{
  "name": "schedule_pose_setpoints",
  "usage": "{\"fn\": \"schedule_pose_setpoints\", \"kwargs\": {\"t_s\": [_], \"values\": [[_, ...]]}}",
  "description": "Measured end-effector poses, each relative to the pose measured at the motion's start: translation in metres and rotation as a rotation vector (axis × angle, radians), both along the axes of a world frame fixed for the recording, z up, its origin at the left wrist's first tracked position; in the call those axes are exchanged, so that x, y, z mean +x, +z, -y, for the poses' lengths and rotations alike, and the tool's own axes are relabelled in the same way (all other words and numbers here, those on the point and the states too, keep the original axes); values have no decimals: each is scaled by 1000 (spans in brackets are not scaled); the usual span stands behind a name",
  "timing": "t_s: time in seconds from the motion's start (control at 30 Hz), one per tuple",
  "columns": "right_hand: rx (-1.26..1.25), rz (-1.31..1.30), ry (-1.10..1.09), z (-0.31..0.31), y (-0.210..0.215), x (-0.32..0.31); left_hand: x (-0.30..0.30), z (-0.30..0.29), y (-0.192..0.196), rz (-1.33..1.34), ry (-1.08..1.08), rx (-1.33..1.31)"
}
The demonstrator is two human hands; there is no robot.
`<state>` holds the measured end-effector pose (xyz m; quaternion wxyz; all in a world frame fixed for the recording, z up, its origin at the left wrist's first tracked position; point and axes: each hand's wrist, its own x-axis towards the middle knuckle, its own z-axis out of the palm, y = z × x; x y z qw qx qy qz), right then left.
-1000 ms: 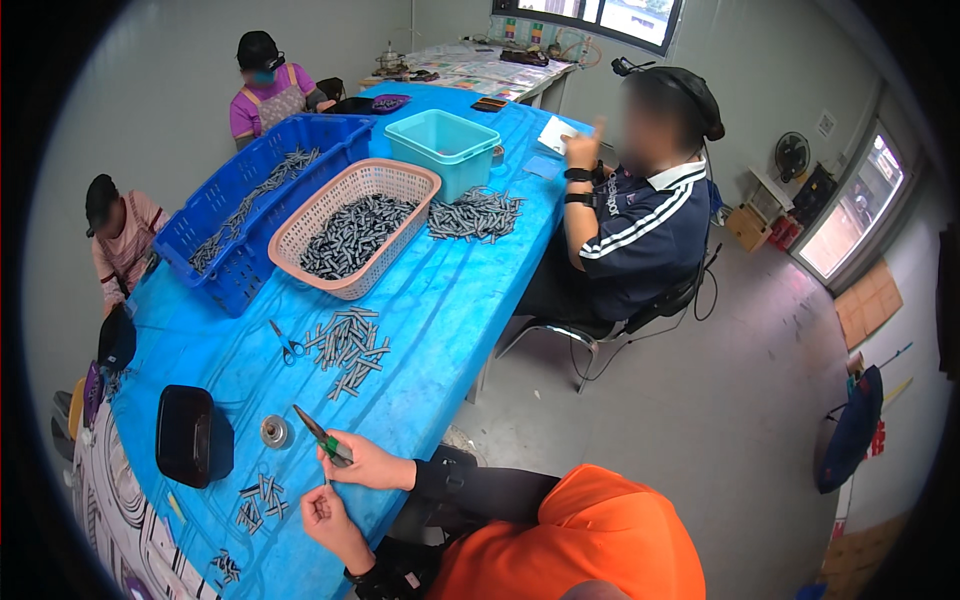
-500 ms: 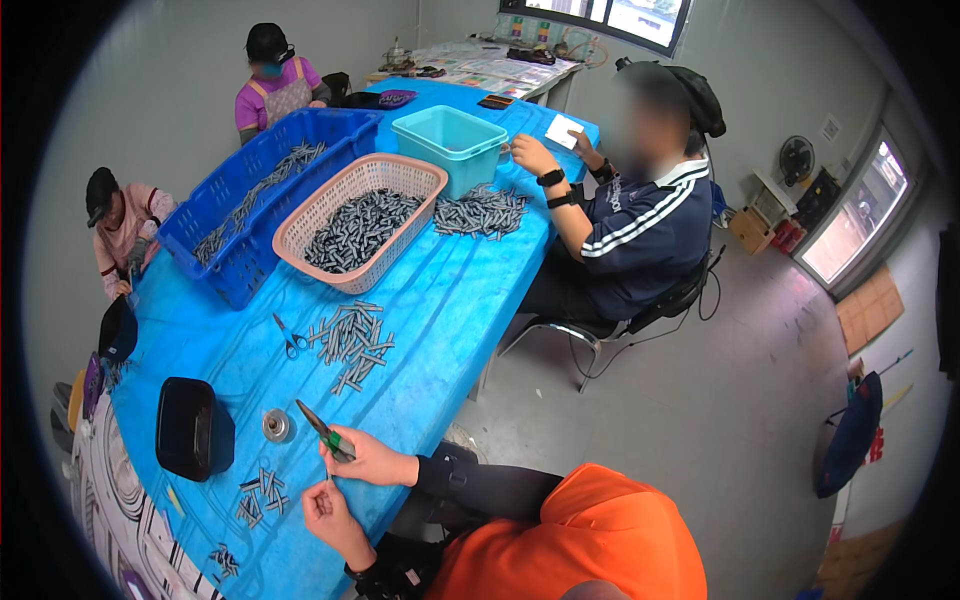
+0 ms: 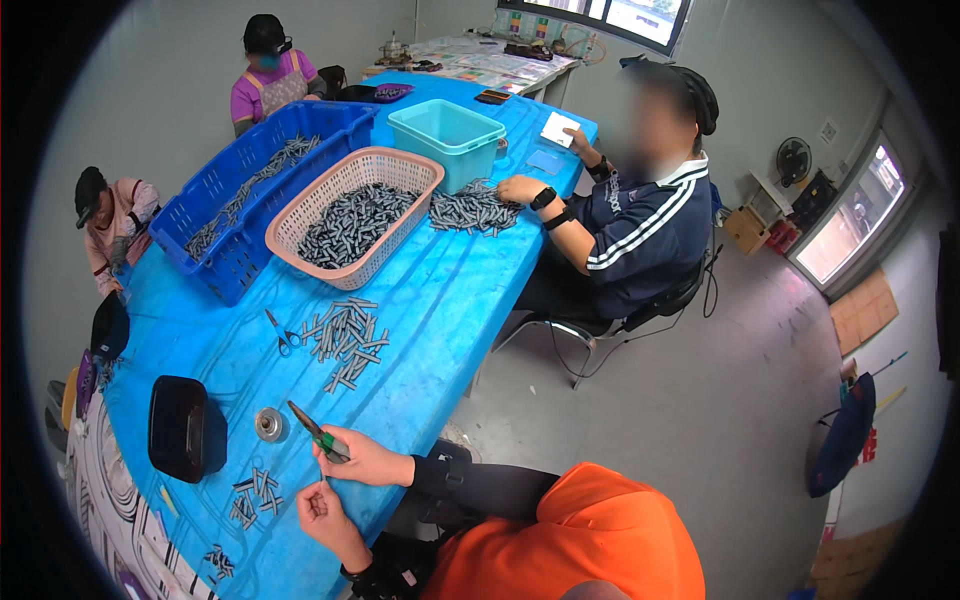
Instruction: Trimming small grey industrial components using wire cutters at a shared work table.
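My right hand (image 3: 365, 457) is wrapped round a pair of pliers (image 3: 318, 431) with green handles, their dark pointed jaws directed up and left over the table. Just below it, my left hand (image 3: 332, 522) has its fingers pinched on a thin grey piece (image 3: 323, 479), whose upper end reaches my right fingers. Most of that piece is hidden. Beside my left hand lies a small group of grey tubes (image 3: 258, 497), with a pile of shorter dark bits (image 3: 218, 563) nearer the edge. A round metal pot (image 3: 270, 425) stands left of the pliers.
On the blue-covered table (image 3: 420, 335) are a black bin (image 3: 187, 428), scissors (image 3: 282, 335), a grey tube heap (image 3: 345, 340), a pink basket (image 3: 420, 205), a blue crate (image 3: 225, 270) and a turquoise tub (image 3: 445, 150). A person (image 3: 640, 220) sits right; two others sit across.
The person at the right has lowered a hand from beside the turquoise tub onto the tube pile. My hands keep nearly the same pose; the view has shifted slightly.
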<state>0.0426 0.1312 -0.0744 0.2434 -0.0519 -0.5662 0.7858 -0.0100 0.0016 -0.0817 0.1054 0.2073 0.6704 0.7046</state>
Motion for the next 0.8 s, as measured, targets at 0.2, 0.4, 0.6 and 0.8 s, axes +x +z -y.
{"fn": "schedule_pose_setpoints", "kwargs": {"t_s": [0.2,0.4,0.6,0.8], "values": [[-41,25,48,2,2,-1,-4,2,-7,-4,5,11],[-5,22,24,0,0,-1,0,1,3,6,4,-10],[-90,7,75,-1,0,-1,0,2,5,14,-7,-30],[-102,-13,101,1,-2,-3,0,5,6,-2,3,-41]]}}
